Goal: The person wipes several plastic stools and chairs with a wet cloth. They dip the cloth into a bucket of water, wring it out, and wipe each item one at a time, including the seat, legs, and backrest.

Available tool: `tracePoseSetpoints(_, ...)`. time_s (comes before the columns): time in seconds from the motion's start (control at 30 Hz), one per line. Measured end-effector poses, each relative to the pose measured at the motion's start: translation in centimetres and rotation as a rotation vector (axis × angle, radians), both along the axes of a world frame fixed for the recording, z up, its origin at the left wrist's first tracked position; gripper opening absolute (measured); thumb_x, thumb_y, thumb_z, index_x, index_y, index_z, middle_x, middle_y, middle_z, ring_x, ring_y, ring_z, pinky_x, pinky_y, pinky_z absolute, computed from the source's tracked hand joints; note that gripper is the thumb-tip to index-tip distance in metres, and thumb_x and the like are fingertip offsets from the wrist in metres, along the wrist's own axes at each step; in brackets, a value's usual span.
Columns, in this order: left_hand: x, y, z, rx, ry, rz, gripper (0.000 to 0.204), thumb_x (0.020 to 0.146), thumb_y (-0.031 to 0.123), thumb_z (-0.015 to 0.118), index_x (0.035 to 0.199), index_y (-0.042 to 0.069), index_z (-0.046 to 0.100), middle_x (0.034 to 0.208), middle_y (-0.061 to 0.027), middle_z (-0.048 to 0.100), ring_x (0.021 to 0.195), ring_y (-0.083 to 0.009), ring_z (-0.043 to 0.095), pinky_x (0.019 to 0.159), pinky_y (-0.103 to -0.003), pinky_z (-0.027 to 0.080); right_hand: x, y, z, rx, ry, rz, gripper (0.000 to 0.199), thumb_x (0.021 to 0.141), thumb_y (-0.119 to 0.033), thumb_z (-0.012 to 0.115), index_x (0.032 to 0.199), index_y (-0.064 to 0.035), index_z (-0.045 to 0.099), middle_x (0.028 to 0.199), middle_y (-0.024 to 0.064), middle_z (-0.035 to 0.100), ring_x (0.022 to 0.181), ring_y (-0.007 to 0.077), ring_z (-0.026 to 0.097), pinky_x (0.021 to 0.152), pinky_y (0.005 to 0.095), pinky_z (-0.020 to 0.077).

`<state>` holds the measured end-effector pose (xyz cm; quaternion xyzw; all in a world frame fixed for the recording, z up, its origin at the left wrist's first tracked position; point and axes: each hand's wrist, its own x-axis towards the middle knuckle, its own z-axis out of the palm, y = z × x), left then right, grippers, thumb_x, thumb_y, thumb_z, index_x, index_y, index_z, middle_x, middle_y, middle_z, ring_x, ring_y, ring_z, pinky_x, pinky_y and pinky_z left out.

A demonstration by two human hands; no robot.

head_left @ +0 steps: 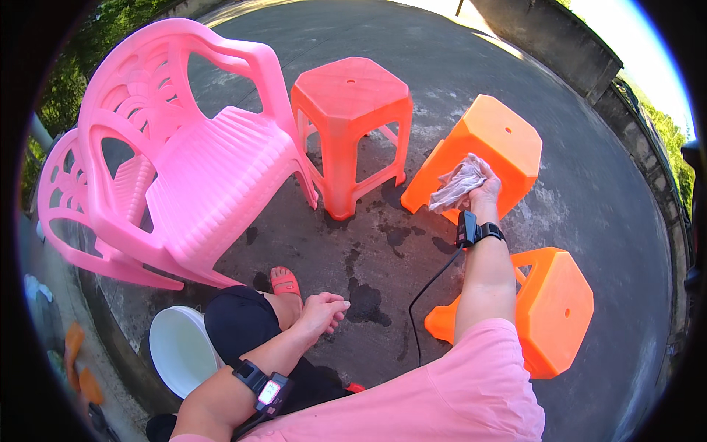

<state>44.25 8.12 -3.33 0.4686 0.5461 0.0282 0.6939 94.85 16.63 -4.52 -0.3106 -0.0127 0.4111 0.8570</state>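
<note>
My right hand [484, 193] is closed round a crumpled whitish cloth [455, 183]. It presses the cloth against the side of an orange plastic stool [508, 132], which stands tilted to my right. My left hand [321, 315] hangs loosely curled near my knee, above the ground, with nothing showing in it. Farther off stands a red-orange stool [353, 96], upright and apart from both hands. Close by my right forearm, another orange stool [563, 313] lies on its side, partly hidden by my arm and pink sleeve.
A large pink plastic armchair [217, 158] stands to the left, with a smaller pink chair [70, 195] behind it. Beside my leg is a white bucket [180, 350]. Wet patches [368, 302] mark the grey ground. A black cable [414, 313] hangs from my right wrist. A wall [549, 37] runs along the far right.
</note>
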Motion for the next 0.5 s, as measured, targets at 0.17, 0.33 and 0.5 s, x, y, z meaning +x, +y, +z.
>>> tracePoseSetpoints(0.17, -1.3, 0.6, -0.7, -0.038, 0.017, 0.022, 0.044, 0.091, 0.035, 0.07, 0.123, 0.005, 0.061, 0.087, -0.0054, 0.067, 0.071, -0.0157, 0.063, 0.059, -0.029, 0.052, -0.7, -0.9, 0.5, 0.127, 0.11, 0.008, 0.046, 0.09, -0.025, 0.061, 0.123, 0.0063, 0.06, 0.113, 0.0252, 0.068, 0.1, 0.0403, 0.066, 0.085, 0.0539, 0.0555)
tracePoseSetpoints(0.33, -1.2, 0.5, -0.1, -0.021, 0.018, 0.016, 0.047, 0.092, 0.036, 0.069, 0.126, 0.005, 0.06, 0.088, -0.0048, 0.066, 0.071, -0.0155, 0.062, 0.059, -0.029, 0.051, -5.5, -2.8, 0.2, -0.013, 0.054, 0.114, 0.079, 0.094, -0.066, 0.049, 0.125, 0.0056, 0.06, 0.119, 0.0242, 0.067, 0.103, 0.0427, 0.065, 0.089, 0.0532, 0.0537)
tracePoseSetpoints(0.5, -1.2, 0.1, 0.8, 0.16, 0.04, 0.153, 0.062, 0.09, 0.042, 0.07, 0.136, 0.004, 0.054, 0.102, -0.0065, 0.062, 0.083, -0.0152, 0.058, 0.062, -0.029, 0.05, -15.6, -8.0, -1.0, 0.093, 0.061, 0.404, 0.089, 0.096, -0.07, 0.037, 0.139, 0.0078, 0.048, 0.134, 0.0308, 0.057, 0.122, 0.0504, 0.056, 0.104, 0.0606, 0.0446)
